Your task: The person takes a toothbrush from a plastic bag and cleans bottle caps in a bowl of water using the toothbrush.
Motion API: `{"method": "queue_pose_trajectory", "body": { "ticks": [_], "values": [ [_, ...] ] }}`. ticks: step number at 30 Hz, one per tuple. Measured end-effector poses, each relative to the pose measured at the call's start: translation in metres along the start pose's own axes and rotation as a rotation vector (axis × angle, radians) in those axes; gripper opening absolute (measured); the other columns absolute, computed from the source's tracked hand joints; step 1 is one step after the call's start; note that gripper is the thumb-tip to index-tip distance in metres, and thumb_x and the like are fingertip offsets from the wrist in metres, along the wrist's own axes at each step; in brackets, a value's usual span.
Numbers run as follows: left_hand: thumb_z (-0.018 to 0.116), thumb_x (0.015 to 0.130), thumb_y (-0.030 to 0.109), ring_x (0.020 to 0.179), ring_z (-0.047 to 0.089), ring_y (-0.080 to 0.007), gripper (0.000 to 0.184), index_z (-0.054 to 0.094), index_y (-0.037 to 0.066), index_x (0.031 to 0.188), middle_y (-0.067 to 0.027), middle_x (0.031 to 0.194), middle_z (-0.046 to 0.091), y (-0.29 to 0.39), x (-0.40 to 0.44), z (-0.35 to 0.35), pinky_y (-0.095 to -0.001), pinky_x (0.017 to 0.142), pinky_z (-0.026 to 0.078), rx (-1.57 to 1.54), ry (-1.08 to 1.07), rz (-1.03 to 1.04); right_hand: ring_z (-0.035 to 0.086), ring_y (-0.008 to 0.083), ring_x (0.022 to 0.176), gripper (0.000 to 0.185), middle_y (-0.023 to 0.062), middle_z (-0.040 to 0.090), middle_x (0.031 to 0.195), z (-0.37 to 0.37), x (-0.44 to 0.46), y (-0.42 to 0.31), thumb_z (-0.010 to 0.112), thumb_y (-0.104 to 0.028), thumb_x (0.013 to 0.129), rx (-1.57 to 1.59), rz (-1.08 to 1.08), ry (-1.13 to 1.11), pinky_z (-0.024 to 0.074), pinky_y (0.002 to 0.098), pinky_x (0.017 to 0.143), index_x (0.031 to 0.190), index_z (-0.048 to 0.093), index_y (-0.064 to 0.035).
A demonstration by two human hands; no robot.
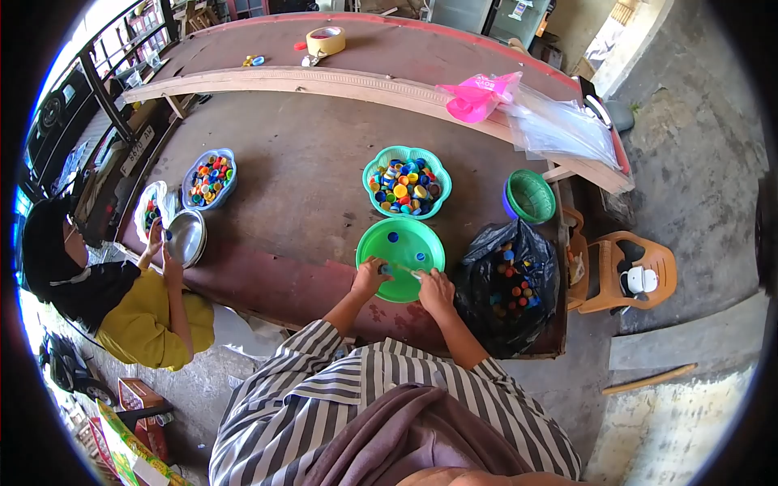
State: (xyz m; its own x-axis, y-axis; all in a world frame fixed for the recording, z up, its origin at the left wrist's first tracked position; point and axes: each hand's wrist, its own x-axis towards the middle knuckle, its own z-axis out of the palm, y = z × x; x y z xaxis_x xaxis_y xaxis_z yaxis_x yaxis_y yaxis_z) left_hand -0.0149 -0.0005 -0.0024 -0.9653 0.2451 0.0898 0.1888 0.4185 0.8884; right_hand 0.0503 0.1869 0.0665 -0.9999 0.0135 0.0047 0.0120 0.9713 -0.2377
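Over the green basin [440, 240], my left hand [369, 278] is closed around a small bluish bottle cap [386, 270]. My right hand [436, 290] grips a thin pale tool [415, 275] whose tip points toward that cap; its exact kind is too small to tell. Two blue bottle caps lie in the basin, one dark [393, 237] and one lighter [421, 257]. Just behind stands a scalloped turquoise basket [442, 175] full of mixed coloured caps. To the right of my right hand, a black plastic bag [474, 279] gapes open with more caps inside.
At left, a co-worker in a yellow top [146, 320] handles a cap beside a metal bowl [194, 243] and a blue basket [229, 182] of caps. A wooden beam [324, 78] crosses the table. Green basket [531, 197], tape roll [326, 40] and plastic bags [559, 125] lie around.
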Motion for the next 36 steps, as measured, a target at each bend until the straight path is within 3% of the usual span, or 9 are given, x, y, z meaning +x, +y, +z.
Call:
{"method": "queue_pose_trajectory", "body": {
  "ticks": [4, 11, 14, 21, 25, 27, 31, 34, 36],
  "values": [
    [0.081, 0.058, 0.007, 0.078, 0.062, -0.0271, 0.042, 0.064, 0.0, 0.095, -0.0144, 0.088, 0.061, -0.007, -0.001, 0.002, -0.034, 0.069, 0.051, -0.014, 0.048, 0.057, 0.06, 0.031, 0.087, 0.028, 0.0111, 0.058, 0.091, -0.007, -0.017, 0.0, 0.053, -0.014, 0.084, 0.167, 0.049, 0.107, 0.0488, 0.0423, 0.071, 0.111, 0.063, -0.0147],
    [0.079, 0.06, 0.002, 0.076, 0.063, -0.0204, 0.039, 0.064, 0.0, 0.096, -0.0112, 0.088, 0.062, 0.012, -0.003, 0.0, -0.0306, 0.069, 0.051, -0.027, -0.015, 0.09, 0.062, 0.0327, 0.08, 0.037, 0.0121, 0.06, 0.093, -0.005, -0.036, -0.001, 0.051, -0.016, 0.086, 0.195, 0.049, -0.063, 0.0495, 0.0434, 0.066, 0.122, 0.057, -0.0203],
    [0.08, 0.06, 0.004, 0.076, 0.063, -0.0204, 0.039, 0.064, -0.001, 0.096, -0.0115, 0.088, 0.062, 0.004, -0.003, 0.005, -0.0305, 0.069, 0.051, -0.067, 0.003, 0.099, 0.063, 0.0328, 0.076, 0.037, 0.0138, 0.059, 0.094, -0.012, -0.033, -0.001, 0.05, -0.015, 0.086, 0.148, -0.113, -0.125, 0.0503, 0.044, 0.064, 0.123, 0.055, -0.0138],
    [0.077, 0.06, 0.001, 0.077, 0.062, -0.0279, 0.035, 0.063, -0.002, 0.092, -0.0146, 0.089, 0.061, 0.011, -0.003, 0.006, -0.0338, 0.069, 0.051, -0.009, 0.065, 0.086, 0.063, 0.0336, 0.076, 0.032, 0.0134, 0.061, 0.09, -0.012, -0.015, 0.005, 0.049, -0.017, 0.085, 0.155, -0.133, -0.136, 0.0499, 0.0441, 0.063, 0.115, 0.061, -0.0144],
    [0.076, 0.062, 0.003, 0.083, 0.061, -0.0322, 0.036, 0.062, -0.001, 0.095, -0.0162, 0.091, 0.06, 0.007, -0.001, 0.01, -0.0366, 0.072, 0.05, 0.029, 0.057, 0.038, 0.062, 0.03, 0.083, 0.03, 0.012, 0.061, 0.092, -0.033, 0.016, 0.02, 0.05, -0.019, 0.087, 0.056, 0.054, -0.185, 0.0491, 0.0429, 0.069, 0.114, 0.063, -0.0206],
    [0.076, 0.063, 0.003, 0.085, 0.06, -0.033, 0.037, 0.061, -0.001, 0.097, -0.0165, 0.092, 0.06, 0.005, -0.003, 0.013, -0.037, 0.073, 0.05, 0.083, 0.091, 0.06, 0.062, 0.0297, 0.082, 0.03, 0.0118, 0.06, 0.09, -0.013, 0.023, 0.028, 0.051, -0.018, 0.087, 0.029, 0.024, -0.033, 0.0491, 0.0433, 0.068, 0.114, 0.063, -0.0213],
    [0.073, 0.066, 0.003, 0.087, 0.059, -0.0343, 0.037, 0.059, -0.001, 0.101, -0.0172, 0.095, 0.059, 0.009, -0.001, 0.013, -0.0384, 0.075, 0.049, 0.065, 0.133, 0.071, 0.062, 0.0301, 0.081, 0.03, 0.0114, 0.06, 0.089, -0.012, 0.02, 0.025, 0.052, -0.017, 0.086, -0.057, -0.165, -0.122, 0.0491, 0.0433, 0.068, 0.113, 0.064, -0.0206],
    [0.073, 0.067, 0.003, 0.087, 0.06, -0.034, 0.037, 0.059, -0.001, 0.1, -0.017, 0.096, 0.058, 0.01, -0.001, 0.014, -0.039, 0.075, 0.049, 0.089, 0.123, 0.086, 0.062, 0.0321, 0.08, 0.03, 0.0103, 0.06, 0.09, -0.024, 0.01, 0.016, 0.053, -0.02, 0.087, 0.109, 0.016, -0.057, 0.0496, 0.0422, 0.067, 0.115, 0.063, -0.0229],
    [0.073, 0.067, 0.003, 0.087, 0.06, -0.0338, 0.036, 0.059, 0.0, 0.1, -0.0169, 0.096, 0.059, 0.011, -0.002, 0.014, -0.039, 0.075, 0.049, 0.015, 0.117, 0.042, 0.062, 0.0324, 0.079, 0.03, 0.0102, 0.06, 0.09, -0.033, -0.003, 0.006, 0.053, -0.02, 0.087, 0.148, -0.019, -0.102, 0.0496, 0.0425, 0.067, 0.115, 0.062, -0.0229]
  ]
}}
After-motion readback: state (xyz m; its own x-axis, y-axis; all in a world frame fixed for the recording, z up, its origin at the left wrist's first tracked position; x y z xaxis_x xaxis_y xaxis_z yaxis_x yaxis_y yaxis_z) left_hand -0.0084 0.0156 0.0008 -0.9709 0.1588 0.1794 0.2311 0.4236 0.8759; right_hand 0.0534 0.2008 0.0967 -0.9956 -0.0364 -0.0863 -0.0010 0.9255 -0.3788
